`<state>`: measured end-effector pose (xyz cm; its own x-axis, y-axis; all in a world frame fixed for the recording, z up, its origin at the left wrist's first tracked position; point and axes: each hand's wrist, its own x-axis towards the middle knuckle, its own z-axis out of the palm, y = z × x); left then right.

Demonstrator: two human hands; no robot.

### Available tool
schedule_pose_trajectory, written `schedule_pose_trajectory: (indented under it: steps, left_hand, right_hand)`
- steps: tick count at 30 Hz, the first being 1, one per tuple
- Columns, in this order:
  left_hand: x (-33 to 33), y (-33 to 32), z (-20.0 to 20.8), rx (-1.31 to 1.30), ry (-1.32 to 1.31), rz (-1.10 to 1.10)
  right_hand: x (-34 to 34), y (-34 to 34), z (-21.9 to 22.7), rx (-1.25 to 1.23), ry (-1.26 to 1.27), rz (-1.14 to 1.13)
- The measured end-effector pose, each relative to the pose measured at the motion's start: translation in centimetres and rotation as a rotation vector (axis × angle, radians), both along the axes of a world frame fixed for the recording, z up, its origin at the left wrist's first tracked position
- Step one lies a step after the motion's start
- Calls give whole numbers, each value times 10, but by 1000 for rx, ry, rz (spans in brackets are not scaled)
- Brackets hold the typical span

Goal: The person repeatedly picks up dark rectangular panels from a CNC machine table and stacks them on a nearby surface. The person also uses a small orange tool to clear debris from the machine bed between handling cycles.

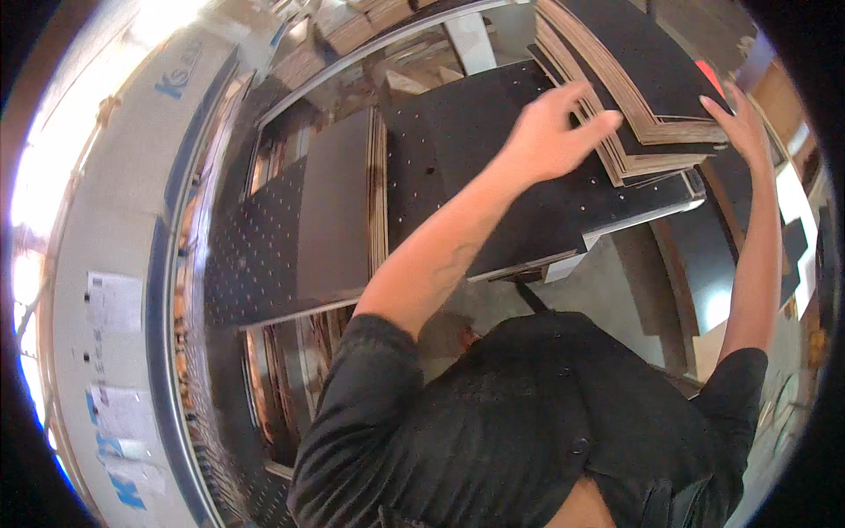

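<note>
A stack of dark-faced panels with layered light-brown edges lies at the upper right, its near corner toward me. Under it, a little offset, more panels show their edges. At the stack's left side is my left hand, thumb and fingers apart and nothing between them; whether it touches the edges I cannot tell. Beside the right near corner, my right hand has its thumb spread from its fingers, close to or against the panel edges. Both stacks rest by a black perforated table.
Another stack of dark panels stands on the table's left part. A long pale machine housing with paper sheets runs along the left. Behind the table lie wooden blocks. Dark boards lie at the right, below my right forearm.
</note>
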<state>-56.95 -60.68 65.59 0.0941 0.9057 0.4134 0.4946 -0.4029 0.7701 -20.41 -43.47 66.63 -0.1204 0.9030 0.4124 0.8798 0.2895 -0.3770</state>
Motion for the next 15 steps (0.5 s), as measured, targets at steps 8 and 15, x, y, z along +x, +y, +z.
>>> schedule_pose_trajectory:
  steps: [8,15]
  left_hand:
    - [70,62,3,-240,-222,163]
    - [77,67,29,-444,-374,173]
  right_hand:
    - [-4,-15,9,-88,39,70]
    - [-29,-50,17,-105,191,35]
